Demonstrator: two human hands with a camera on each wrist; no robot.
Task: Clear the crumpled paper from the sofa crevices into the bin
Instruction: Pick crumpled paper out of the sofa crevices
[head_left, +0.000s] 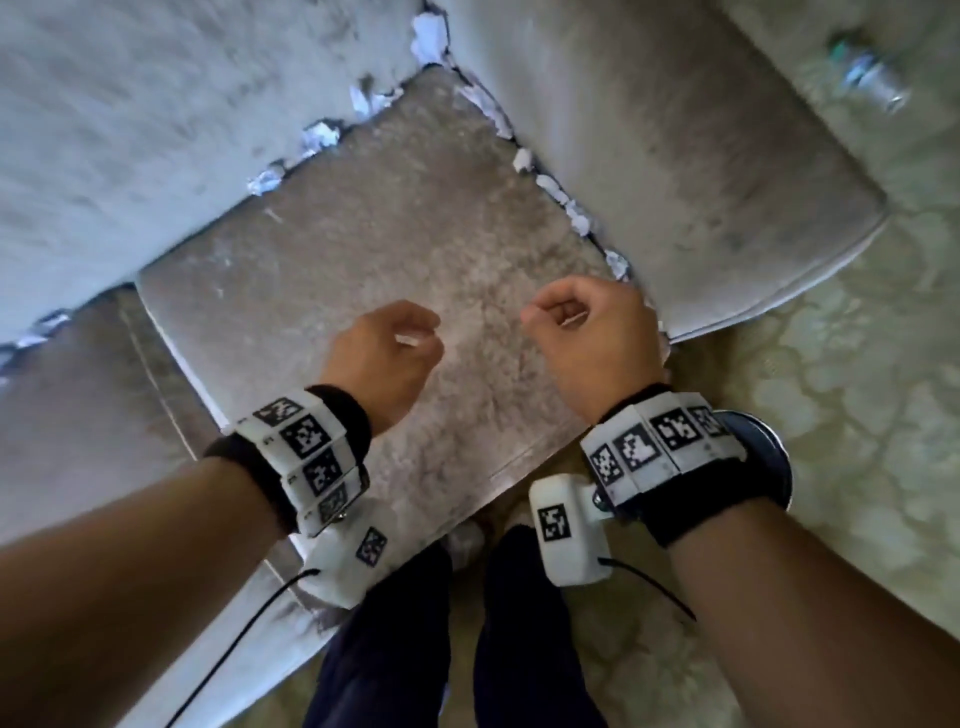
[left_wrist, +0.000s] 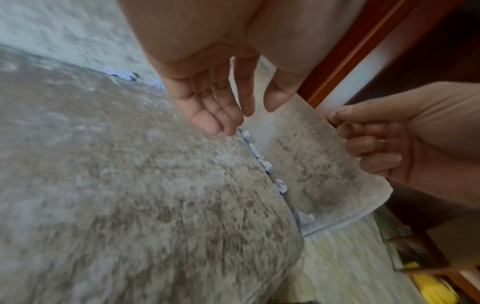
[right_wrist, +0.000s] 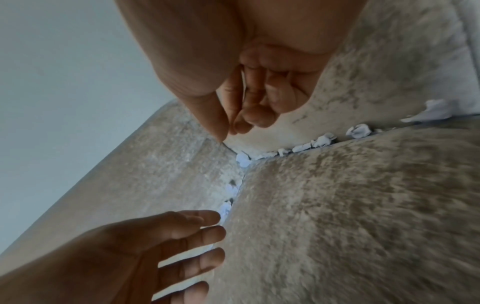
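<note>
Both arms reached fwd, side by side, wrists abt level. L hand (head_left: 384, 358) hung loose, fingers nearly straight & a bit apart, holding nothing. R hand (head_left: 592, 338) was curled up, thumb tip touching the bent fingers, nothing seen inside it. The hands were near, not touching.

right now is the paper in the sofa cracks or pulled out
In. Crumpled white paper sits wedged in the gaps around the seat cushion, along the backrest and the armrest; left hand and right hand hold none.
</note>
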